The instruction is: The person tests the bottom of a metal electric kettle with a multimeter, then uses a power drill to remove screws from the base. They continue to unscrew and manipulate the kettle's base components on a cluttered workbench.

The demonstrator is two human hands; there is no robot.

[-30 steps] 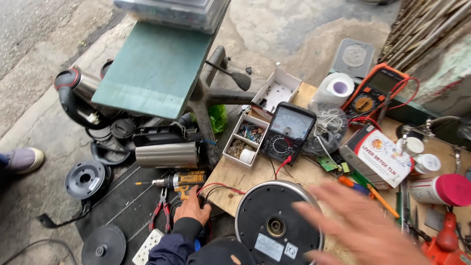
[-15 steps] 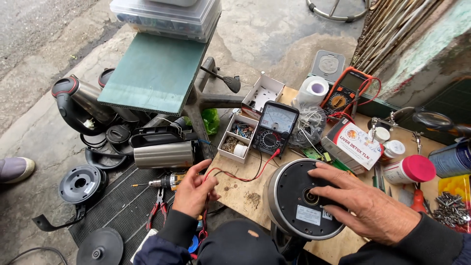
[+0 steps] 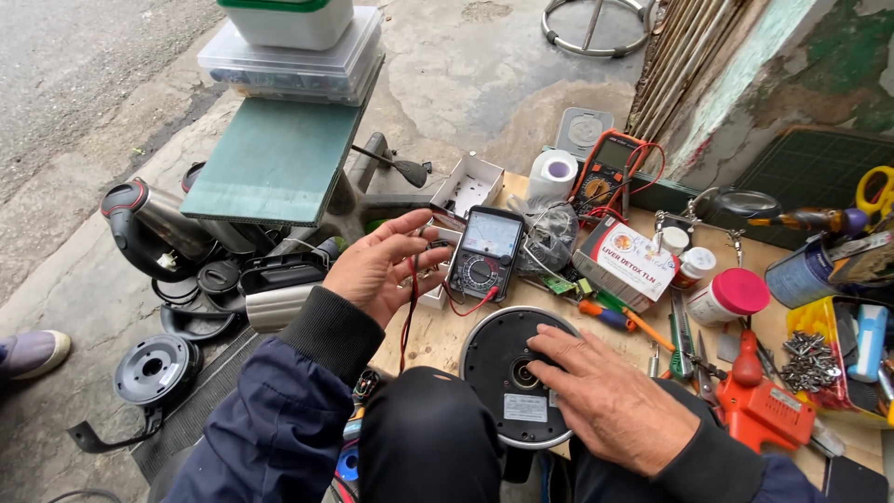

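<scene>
Lifted since earlier: left hand point(image 3: 386, 270), open, red test lead point(image 3: 410, 307) across palm. Right hand point(image 3: 610, 396) flat on kettle base point(image 3: 512, 373); rigid, light, best gripped by rim.

Wooden bench top point(image 3: 445, 337) is loaded with analogue multimeter point(image 3: 486, 253), round black appliance base point(image 3: 515, 374), paper roll point(image 3: 553, 176), red-lidded jar point(image 3: 731, 296), orange tool point(image 3: 762, 402); kettle parts point(image 3: 154, 368) are laid on concrete floor point(image 3: 484, 84)

Left hand point(image 3: 384, 265) raised palm-up, fingers loosely spread; right hand point(image 3: 610, 402) lies flat, palm down.
</scene>
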